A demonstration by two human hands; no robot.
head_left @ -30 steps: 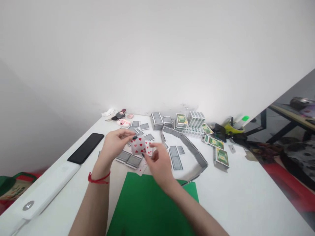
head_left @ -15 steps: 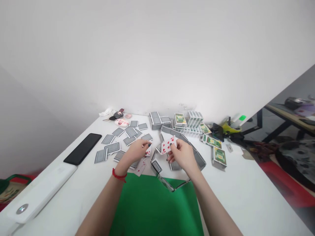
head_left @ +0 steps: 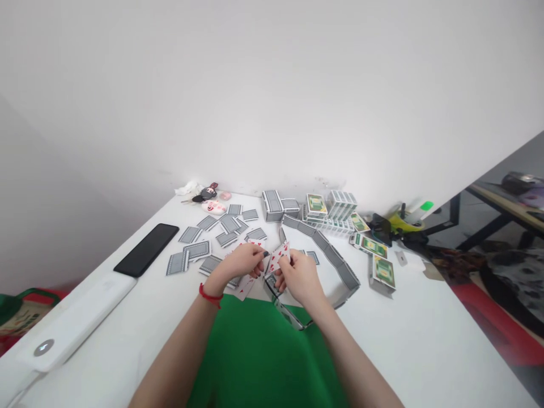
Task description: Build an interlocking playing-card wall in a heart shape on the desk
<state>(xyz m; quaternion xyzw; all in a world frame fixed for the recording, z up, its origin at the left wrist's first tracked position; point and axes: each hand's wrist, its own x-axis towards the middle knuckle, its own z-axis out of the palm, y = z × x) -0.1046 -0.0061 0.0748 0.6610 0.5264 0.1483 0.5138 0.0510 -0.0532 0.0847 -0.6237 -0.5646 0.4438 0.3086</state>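
Between finger and thumb, my right hand grips a red-suited playing card, whose left side comes close to my left fingers. My left hand is closed, its fingertips pinched at a card edge too small to make out. Around and beyond my right hand curves a chain of folded cards, standing on the white table. Grey-backed cards lie scattered face down to the left. A face-up card lies under my left hand, near the table's front edge.
Small card blocks and stacked card boxes stand near the wall. More boxes lie at the right. A black phone and a long white device are on the left. Keys and small trinkets sit at the back left.
My right hand has moved left with its card, closer to my left hand. The view has shifted slightly. Face-up cards now show behind my left hand.
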